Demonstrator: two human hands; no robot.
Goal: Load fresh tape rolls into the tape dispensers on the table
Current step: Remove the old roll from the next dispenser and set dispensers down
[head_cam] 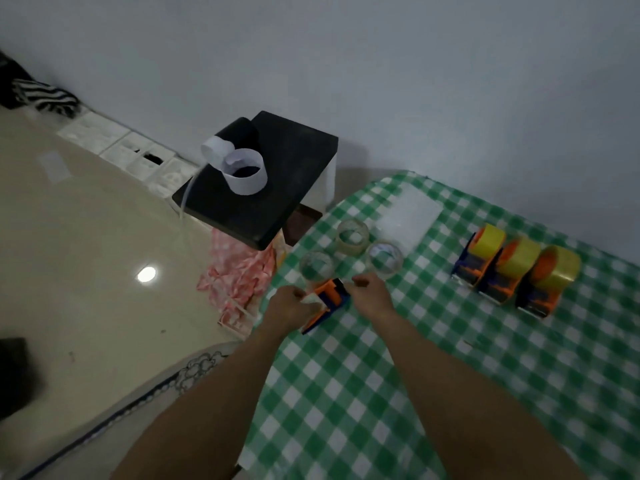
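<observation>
Green-and-white checked cloth covers the bench [450, 393], which fills the lower right of the view, with a pale glossy floor [86, 254] to its left. Beyond the bench's far corner stands a black-topped stand [284, 174] bearing a curled white paper strip [244, 176] and a dark tube [240, 131]. On the right of the bench three orange-and-blue tape dispensers stand touching in a row, each already carrying a yellow tape roll: the far one [479, 252], the middle one [509, 268] and the near one [547, 282]. A flat clear plastic sheet [412, 218] lies towards the far edge. Near it three clear tape rolls rest loose on the cloth, one at the back [352, 237], one to the left [317, 266] and one to the right [385, 259]. Just in front of them a fourth dispenser [329, 303], with no roll seated in it, is tilted at the bench's left edge. The left hand [291, 308] is curled around its lower end, pinching something pale that is too blurred to identify. The right hand [370, 292] has its fingers closed against the dispenser's upper end.
</observation>
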